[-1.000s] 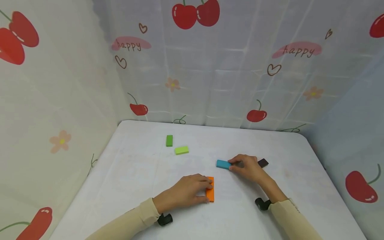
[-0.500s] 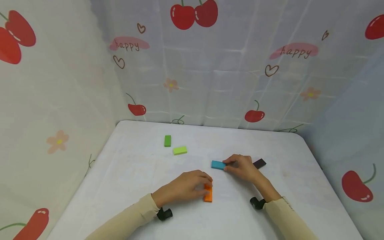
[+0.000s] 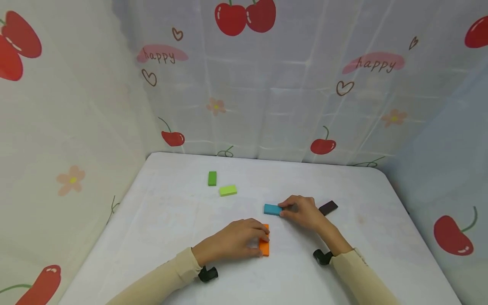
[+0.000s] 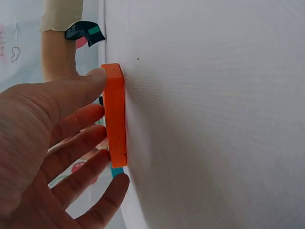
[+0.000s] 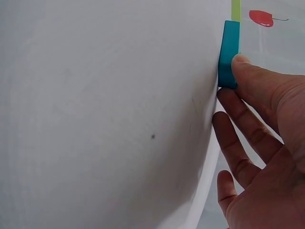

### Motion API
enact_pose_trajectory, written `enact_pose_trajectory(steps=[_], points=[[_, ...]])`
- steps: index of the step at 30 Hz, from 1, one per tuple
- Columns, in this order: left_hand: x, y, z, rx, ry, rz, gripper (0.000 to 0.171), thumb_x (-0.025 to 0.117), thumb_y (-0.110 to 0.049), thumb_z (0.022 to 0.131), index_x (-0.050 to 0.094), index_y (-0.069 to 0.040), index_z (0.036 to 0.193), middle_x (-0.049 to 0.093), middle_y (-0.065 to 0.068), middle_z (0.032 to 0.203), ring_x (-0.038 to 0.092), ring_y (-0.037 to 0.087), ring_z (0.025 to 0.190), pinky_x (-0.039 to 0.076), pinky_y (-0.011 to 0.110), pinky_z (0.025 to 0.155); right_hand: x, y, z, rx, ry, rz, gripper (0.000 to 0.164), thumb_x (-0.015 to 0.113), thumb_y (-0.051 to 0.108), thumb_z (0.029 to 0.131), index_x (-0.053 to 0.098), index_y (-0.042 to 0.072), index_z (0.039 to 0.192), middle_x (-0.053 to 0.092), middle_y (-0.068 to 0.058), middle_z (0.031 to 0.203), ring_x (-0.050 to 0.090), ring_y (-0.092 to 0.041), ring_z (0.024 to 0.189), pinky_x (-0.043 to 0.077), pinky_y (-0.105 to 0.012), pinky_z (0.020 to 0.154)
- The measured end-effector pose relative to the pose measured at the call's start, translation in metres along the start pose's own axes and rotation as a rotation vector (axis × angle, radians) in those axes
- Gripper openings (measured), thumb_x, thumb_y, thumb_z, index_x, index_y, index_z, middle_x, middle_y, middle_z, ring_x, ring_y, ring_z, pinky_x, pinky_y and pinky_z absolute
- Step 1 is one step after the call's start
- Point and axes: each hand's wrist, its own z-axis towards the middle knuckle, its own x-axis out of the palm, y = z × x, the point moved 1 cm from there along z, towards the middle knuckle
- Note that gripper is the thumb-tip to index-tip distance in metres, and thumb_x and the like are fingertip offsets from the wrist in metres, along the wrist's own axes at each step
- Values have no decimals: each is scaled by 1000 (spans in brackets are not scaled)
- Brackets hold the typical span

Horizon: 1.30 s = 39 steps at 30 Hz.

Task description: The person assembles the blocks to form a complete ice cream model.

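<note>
An orange domino-shaped block (image 3: 264,245) lies flat on the white table. My left hand (image 3: 238,240) is over it; the thumb and several fingertips rest on its top, not wrapped round it, and the little finger reaches past its far end in the left wrist view. Farther off and to the right, my right hand (image 3: 301,211) pinches the right end of a blue block (image 3: 272,209) between thumb and index finger. In the right wrist view the thumb lies on the blue block (image 5: 229,50), the index fingertip at its end, other fingers spread loosely.
A dark green block (image 3: 212,178) and a lime block (image 3: 228,190) lie toward the back left. Behind my right hand is a black block (image 3: 328,207). Cherry-printed curtains (image 3: 236,106) hang round the table (image 3: 171,216).
My right hand has slid the blue block leftward along the table. My left fingers lifted slightly off the orange block half a second ago and are back on it. The orange block stays put.
</note>
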Motion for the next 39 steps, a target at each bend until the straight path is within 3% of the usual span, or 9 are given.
enact_pose_trajectory(steps=[8,17,30,39], points=[[3,7,-1,4,-15,-34,34,81,-46,96,77,-30,126,68,-16,139,59,5,137,52,27,115,3,3,1,9,14,-5,25,86,22,93,83,19,117,82,4,113,72,-28,118,33,-65,109],[6,14,-2,-12,-10,-124,38,81,-48,96,77,-32,130,66,-15,145,55,10,144,50,35,119,7,3,3,21,30,4,26,86,24,93,82,20,118,82,5,113,72,-26,119,31,-66,112],[6,-1,-7,-84,-28,-63,39,80,-42,98,76,-30,134,67,-13,148,60,10,140,55,35,113,8,8,1,-9,-1,-13,26,87,22,92,83,18,117,83,5,111,73,-29,117,33,-66,108],[8,-6,-8,-104,-20,-12,35,79,-38,99,77,-29,133,68,-12,148,61,11,142,55,37,114,12,11,2,-8,25,-15,26,87,25,91,83,21,117,82,8,113,72,-25,119,32,-64,111]])
